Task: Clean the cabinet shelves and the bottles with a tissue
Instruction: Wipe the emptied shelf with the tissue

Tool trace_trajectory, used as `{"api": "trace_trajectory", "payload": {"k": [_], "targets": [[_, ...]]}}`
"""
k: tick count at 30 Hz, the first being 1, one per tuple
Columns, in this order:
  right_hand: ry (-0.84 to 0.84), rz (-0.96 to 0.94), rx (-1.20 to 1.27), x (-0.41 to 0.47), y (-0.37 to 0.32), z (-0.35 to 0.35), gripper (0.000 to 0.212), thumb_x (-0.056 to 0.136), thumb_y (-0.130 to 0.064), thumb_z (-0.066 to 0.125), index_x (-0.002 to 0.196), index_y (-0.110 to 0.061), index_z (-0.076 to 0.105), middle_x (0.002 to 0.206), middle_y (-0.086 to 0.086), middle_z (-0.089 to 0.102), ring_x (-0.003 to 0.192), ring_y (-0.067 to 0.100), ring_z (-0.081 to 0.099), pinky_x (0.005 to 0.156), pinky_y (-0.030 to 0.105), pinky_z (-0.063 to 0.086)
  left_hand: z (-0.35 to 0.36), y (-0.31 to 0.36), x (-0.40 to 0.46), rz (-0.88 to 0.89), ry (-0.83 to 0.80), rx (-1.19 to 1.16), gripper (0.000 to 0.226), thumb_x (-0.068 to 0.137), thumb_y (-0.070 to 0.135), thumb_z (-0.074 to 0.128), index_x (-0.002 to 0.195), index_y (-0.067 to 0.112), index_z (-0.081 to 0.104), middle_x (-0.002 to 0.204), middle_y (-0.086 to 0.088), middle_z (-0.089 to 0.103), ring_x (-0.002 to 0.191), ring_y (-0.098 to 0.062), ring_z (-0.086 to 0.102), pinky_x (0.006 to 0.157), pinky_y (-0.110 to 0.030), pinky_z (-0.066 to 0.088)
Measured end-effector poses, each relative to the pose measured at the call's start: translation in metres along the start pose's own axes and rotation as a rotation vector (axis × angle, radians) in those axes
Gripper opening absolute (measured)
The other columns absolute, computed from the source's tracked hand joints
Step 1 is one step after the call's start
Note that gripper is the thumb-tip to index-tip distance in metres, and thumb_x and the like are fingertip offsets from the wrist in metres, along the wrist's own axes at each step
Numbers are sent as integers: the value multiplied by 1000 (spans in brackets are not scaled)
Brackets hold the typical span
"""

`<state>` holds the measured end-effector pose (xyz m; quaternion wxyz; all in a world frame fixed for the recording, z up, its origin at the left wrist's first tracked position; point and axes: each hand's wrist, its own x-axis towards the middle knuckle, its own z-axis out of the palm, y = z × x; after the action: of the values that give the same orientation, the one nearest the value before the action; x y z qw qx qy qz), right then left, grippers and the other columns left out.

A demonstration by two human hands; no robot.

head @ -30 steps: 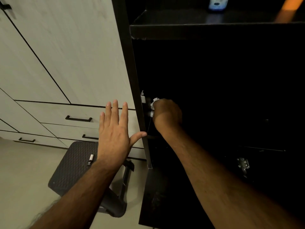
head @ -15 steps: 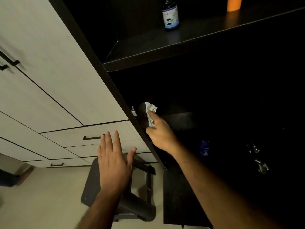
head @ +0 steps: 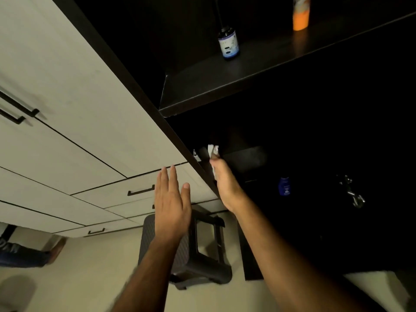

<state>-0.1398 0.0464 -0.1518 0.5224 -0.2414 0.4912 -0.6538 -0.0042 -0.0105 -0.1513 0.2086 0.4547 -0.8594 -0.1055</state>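
My left hand (head: 172,203) hangs flat with fingers straight, holding nothing, over the stool (head: 191,251); half a second ago it sat lower. My right hand (head: 225,183) pinches the tissue (head: 212,150) against the cabinet's left edge by the hinge (head: 196,154), pushed a little further up than before, so I judge this side panel nearly wiped. Deeper on the lower shelf stands a blue bottle (head: 284,186); on the upper shelf (head: 247,77), the dark bottle (head: 228,43) and orange bottle (head: 301,13) wait uncleaned.
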Motion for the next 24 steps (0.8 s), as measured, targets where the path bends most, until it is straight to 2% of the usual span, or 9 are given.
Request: {"api": "trace_trajectory", "payload": {"k": [2,4,6,9,12,15,19,22,24], "targets": [[37,-51,-31,-1,-2,6,69,96,-59,32,155,-26,18,162,-2,16,147,13,17,105,22,16,-6,3,2,-19,-8,-51,59,102,44,24,155,21,12,162,-2,8,149,-11,1,122,-37,8],[69,-16,-107,4,6,10,103,70,-93,27,155,-34,15,163,-5,12,147,11,15,110,27,15,-10,8,4,-33,-8,-107,60,100,44,23,155,22,12,162,0,9,149,-10,1,121,-34,7],[94,19,-144,14,24,11,111,60,-101,20,153,-41,14,163,-9,9,148,9,12,117,34,11,-13,12,4,-32,-19,-136,61,99,45,20,155,22,13,162,0,9,149,-9,1,121,-33,6],[129,-13,-271,-7,11,8,87,80,-88,22,153,-41,15,163,-8,10,149,12,11,122,44,9,-12,10,5,-12,-45,-151,63,97,47,18,154,21,14,162,-1,10,149,-9,2,122,-37,8],[-17,-18,-799,-5,7,-16,63,99,-60,9,154,-31,18,163,-4,9,150,11,-2,120,42,-10,-12,6,9,-21,-43,-168,63,97,46,18,155,22,13,162,1,10,149,-8,3,122,-38,9],[-109,-31,-1218,15,1,-39,61,102,-53,9,155,-23,16,164,-3,7,149,6,-8,117,41,-19,-11,3,9,-45,-26,-200,61,98,43,21,155,22,14,162,2,11,148,-7,3,122,-36,9],[-150,-73,-1625,18,1,-41,73,96,-40,37,156,-14,4,164,4,-4,149,16,-15,118,46,-17,-1,0,8,-84,-61,-175,61,98,40,22,154,20,14,162,-1,12,148,-10,5,122,-39,10],[-61,-92,-1763,6,3,-33,89,86,-29,53,156,-11,1,163,8,-7,149,24,-18,118,49,-15,5,5,9,-107,-71,-161,60,99,39,23,154,19,15,162,-3,12,149,-13,6,122,-40,11],[-78,-40,-1671,1,5,-26,98,81,-22,58,154,-6,-5,162,12,-11,148,25,-19,118,48,-14,4,9,10,-110,-68,-162,60,98,39,23,154,18,15,162,-3,13,149,-13,6,122,-41,12]]}}
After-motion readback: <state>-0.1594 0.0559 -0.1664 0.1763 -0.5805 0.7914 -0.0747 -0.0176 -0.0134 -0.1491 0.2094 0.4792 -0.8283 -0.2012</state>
